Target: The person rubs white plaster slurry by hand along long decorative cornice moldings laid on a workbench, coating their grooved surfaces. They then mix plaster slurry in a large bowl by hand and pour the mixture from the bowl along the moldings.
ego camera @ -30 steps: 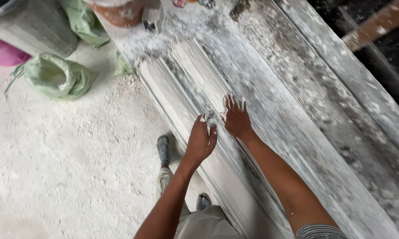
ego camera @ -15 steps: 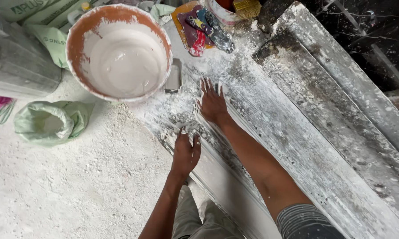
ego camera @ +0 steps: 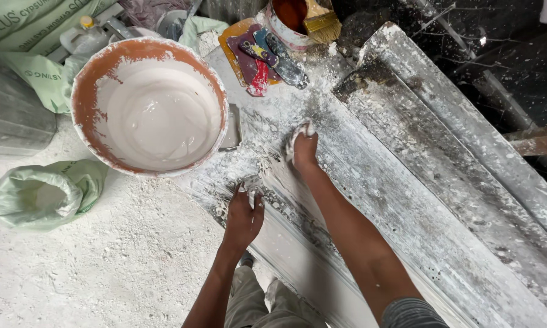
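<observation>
A long moulded plaster strip [ego camera: 322,243], white and ribbed with grey smears, is lying flat along the dusty bench and running diagonally from upper left to lower right. Its near end is sitting just beside the orange-rimmed bucket of white plaster [ego camera: 149,106].

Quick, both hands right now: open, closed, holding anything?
Left hand: open, fingers spread flat on the plaster-coated moulding, holding nothing.
Right hand: fingers curled, pressed on the moulding, white plaster on them; whether it grips anything cannot be told.
</observation>
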{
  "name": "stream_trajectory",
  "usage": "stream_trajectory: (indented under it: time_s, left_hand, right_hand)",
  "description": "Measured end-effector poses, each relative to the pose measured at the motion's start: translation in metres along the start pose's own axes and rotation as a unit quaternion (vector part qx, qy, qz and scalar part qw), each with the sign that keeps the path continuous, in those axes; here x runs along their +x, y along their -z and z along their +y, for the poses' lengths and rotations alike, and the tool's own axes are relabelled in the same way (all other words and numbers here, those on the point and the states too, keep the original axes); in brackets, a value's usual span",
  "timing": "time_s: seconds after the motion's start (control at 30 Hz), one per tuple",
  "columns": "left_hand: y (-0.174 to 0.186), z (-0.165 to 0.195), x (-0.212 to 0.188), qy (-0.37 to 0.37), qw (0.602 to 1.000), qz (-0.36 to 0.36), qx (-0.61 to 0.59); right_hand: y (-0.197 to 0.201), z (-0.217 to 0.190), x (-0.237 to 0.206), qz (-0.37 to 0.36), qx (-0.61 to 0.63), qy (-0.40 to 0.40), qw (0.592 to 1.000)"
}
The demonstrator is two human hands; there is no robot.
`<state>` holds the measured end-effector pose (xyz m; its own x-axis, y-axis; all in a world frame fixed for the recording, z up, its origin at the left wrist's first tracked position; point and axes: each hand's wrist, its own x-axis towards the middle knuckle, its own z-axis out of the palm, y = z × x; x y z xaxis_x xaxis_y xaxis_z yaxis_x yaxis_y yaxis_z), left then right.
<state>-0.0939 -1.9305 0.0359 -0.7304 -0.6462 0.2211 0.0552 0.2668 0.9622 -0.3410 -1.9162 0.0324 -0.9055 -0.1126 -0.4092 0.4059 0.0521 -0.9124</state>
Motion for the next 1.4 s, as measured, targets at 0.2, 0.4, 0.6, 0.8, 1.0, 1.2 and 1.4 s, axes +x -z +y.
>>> stream_trajectory:
  time_s: [0.2,0.4,0.6,0.8,1.0,1.2,1.4]
  left_hand:
    - [-0.003,-0.018,-0.001,-0.087,0.994,0.027,0.062]
    - [-0.012,-0.031,0.006,0.018,0.994,-0.018,0.109]
    - [-0.033,-0.028,0.011,-0.131,0.989,-0.050,0.049]
    - [-0.076,-0.017,0.016,-0.060,0.994,-0.094,0.005]
    - [-0.120,0.007,0.022,-0.080,0.985,-0.149,-0.036]
    - [-0.149,0.023,0.015,-0.047,0.979,-0.196,-0.027]
    - [-0.172,0.045,0.005,-0.025,0.967,-0.252,-0.006]
  right_hand:
    - [0.023,0.011,-0.009,-0.160,0.003,0.059,0.985]
    - [0.035,0.041,-0.061,-0.161,-0.704,0.178,0.668]
    - [0.096,0.055,-0.080,-0.134,-0.725,0.143,0.660]
    - [0.279,0.100,-0.104,-0.059,-0.697,0.204,0.685]
    - [0.484,0.091,-0.159,-0.037,-0.791,0.128,0.597]
    - [0.469,0.066,-0.148,0.087,-0.015,0.168,0.982]
    - [0.365,0.030,-0.087,0.223,0.260,0.057,0.938]
